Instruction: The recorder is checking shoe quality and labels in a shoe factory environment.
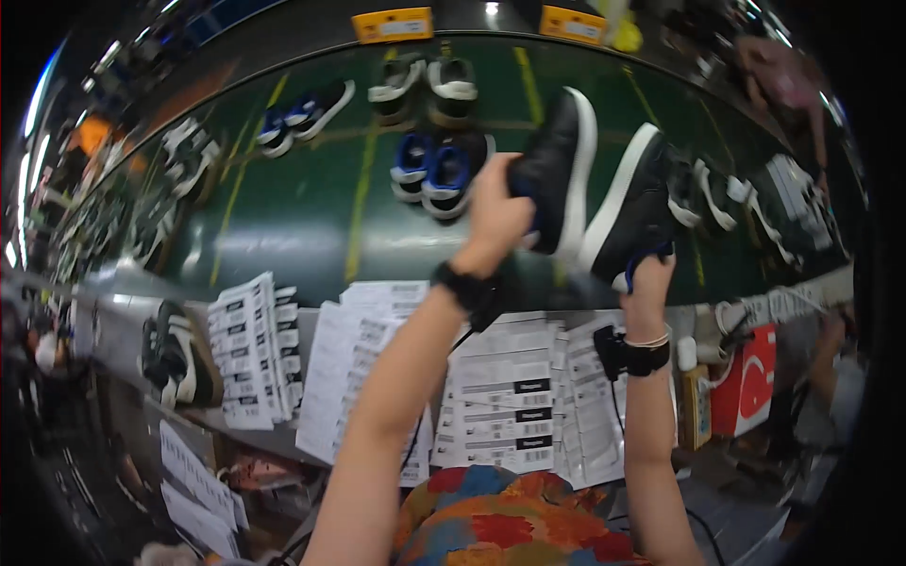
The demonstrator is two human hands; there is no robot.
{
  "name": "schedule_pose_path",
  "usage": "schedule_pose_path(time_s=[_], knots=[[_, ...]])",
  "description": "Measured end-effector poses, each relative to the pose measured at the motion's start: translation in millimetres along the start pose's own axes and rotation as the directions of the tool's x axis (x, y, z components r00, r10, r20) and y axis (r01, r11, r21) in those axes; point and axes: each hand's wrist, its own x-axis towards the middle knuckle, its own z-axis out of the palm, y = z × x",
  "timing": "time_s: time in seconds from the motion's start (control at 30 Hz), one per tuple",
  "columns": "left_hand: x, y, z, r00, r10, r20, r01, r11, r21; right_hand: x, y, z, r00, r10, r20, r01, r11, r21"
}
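Observation:
My left hand [498, 215] grips a black sneaker [550, 156] with a white sole, its toe pointing up and the sole turned to the right. In my right hand [651, 288] is a matching black sneaker [630, 212], held near the heel, its white sole facing left. The two shoes are raised side by side over a green conveyor belt [293, 203], their soles toward each other. Just left of my left hand, a pair of black shoes with blue linings [444, 174] rests on the belt. Fingers of both hands are partly hidden by the shoes.
More shoe pairs lie along the belt, including grey-and-white sneakers [425, 90] and black shoes [307, 118]. Printed label sheets [500, 396] cover the near ledge. A red box [746, 382] stands at right. Orange signs [393, 25] line the far edge. Another person [783, 75] is far right.

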Motion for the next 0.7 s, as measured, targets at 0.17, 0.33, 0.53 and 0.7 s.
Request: schedule_pose_path(time_s=[0.17, 0.33, 0.53, 0.7], knots=[[-42, -7, 72, 0.877, 0.171, 0.45, -0.284, 0.938, 0.197, 56, 38, -37, 0.931, -0.014, 0.366, 0.303, 0.588, -0.75], [-135, 84, -96, 0.736, 0.375, 0.563, -0.4, 0.913, -0.085, 35, -52, 33, 0.583, -0.813, -0.014, 0.719, 0.523, -0.458], [-227, 51, -311, 0.98, -0.2, 0.021, 0.142, 0.76, 0.635, -37, -50, 113, 0.719, -0.337, 0.608, 0.503, 0.856, -0.121], [-318, -56, -385, 0.568, -0.096, -0.818, 0.763, 0.433, 0.479, -227, 75, 226, 0.063, -0.091, 0.994, 0.559, 0.828, 0.04]])
